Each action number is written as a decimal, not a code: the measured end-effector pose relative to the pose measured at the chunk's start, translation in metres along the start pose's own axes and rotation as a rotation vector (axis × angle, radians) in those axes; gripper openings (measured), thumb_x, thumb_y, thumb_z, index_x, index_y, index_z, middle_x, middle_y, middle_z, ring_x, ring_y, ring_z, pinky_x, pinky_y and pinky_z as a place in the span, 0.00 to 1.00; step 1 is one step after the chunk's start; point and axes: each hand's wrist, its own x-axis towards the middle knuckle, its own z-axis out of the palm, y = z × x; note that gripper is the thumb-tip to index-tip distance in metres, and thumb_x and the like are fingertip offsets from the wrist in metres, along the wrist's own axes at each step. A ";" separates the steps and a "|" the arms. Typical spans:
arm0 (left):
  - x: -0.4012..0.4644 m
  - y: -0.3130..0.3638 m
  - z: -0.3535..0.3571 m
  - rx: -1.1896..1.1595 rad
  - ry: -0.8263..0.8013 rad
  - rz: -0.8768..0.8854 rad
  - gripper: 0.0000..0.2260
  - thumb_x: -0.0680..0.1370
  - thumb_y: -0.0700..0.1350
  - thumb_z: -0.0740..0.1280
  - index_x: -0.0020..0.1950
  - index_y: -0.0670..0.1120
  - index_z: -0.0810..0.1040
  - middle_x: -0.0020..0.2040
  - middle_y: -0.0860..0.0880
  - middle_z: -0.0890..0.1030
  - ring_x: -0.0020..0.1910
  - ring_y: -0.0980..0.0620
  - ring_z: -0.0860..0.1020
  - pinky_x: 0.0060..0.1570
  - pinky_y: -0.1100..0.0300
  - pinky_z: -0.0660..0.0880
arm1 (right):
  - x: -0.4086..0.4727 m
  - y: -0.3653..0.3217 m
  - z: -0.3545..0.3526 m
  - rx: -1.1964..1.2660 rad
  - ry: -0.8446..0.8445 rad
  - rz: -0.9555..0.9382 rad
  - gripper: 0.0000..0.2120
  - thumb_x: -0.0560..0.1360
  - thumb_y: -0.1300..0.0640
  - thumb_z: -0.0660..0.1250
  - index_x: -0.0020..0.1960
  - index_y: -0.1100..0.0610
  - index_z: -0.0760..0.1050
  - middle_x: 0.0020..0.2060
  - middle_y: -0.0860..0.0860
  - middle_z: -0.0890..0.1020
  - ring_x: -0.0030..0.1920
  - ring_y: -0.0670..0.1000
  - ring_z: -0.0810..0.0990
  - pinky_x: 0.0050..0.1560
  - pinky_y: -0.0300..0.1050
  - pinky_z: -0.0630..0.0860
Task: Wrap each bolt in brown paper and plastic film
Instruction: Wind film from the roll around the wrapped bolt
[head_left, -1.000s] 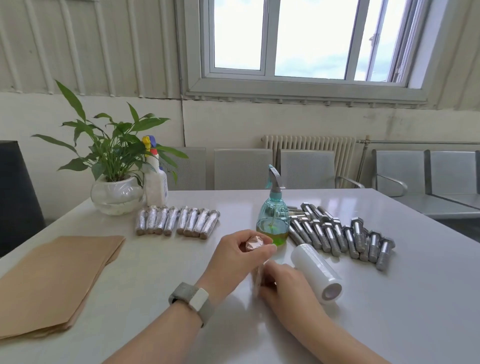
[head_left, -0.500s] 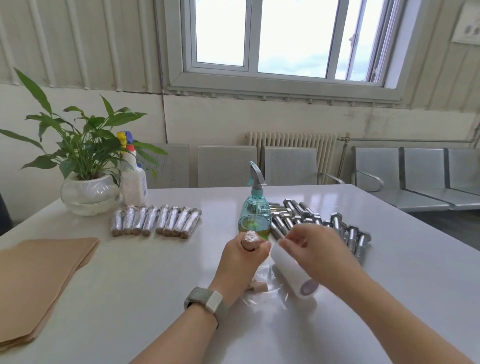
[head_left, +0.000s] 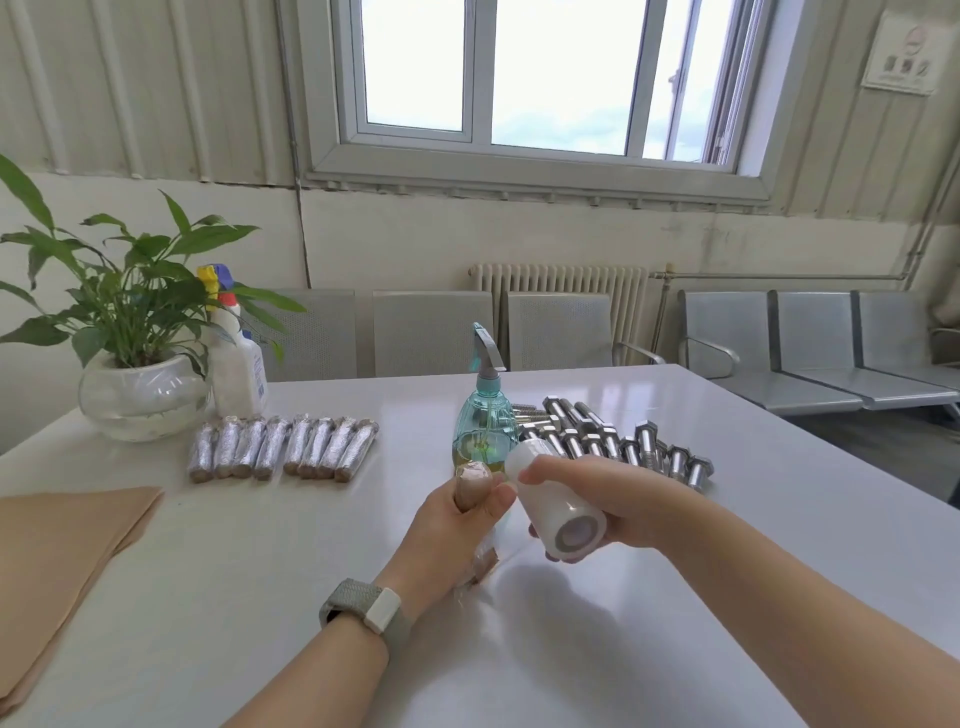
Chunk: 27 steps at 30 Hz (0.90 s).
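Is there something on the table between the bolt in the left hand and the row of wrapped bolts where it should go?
Nothing visible: the table is bare between the paper-wrapped bolt in the left hand and the wrapped row.

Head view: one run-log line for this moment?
left hand: holds paper-wrapped bolt | right hand: holds film roll | stage: film wrapping

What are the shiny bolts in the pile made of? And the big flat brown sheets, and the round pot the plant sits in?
The bare bolts look like metal, silvery with bright glints. The brown sheets look like matte kraft paper, thin and stacked. The plant pot seems to be clear glass, since it is see-through and shiny, though it might be plastic.
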 end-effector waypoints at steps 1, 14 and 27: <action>0.000 0.000 -0.001 -0.012 -0.015 0.000 0.23 0.68 0.61 0.69 0.54 0.47 0.83 0.40 0.55 0.82 0.39 0.56 0.77 0.36 0.70 0.73 | 0.000 -0.004 0.002 -0.009 -0.002 -0.016 0.22 0.70 0.47 0.73 0.57 0.60 0.75 0.45 0.60 0.81 0.37 0.58 0.83 0.43 0.53 0.83; -0.024 0.018 -0.016 0.238 -0.208 0.049 0.21 0.70 0.73 0.63 0.49 0.58 0.72 0.30 0.59 0.69 0.27 0.53 0.66 0.27 0.61 0.66 | -0.010 -0.024 0.015 0.015 0.053 -0.077 0.24 0.71 0.37 0.71 0.55 0.54 0.74 0.44 0.57 0.81 0.32 0.53 0.83 0.38 0.47 0.82; -0.080 0.029 -0.086 0.150 -0.332 -0.066 0.18 0.78 0.55 0.59 0.68 0.55 0.67 0.31 0.42 0.67 0.32 0.44 0.66 0.36 0.49 0.67 | -0.021 -0.037 0.060 -0.143 -0.008 -0.168 0.35 0.62 0.31 0.70 0.58 0.57 0.77 0.44 0.55 0.82 0.37 0.49 0.83 0.33 0.40 0.78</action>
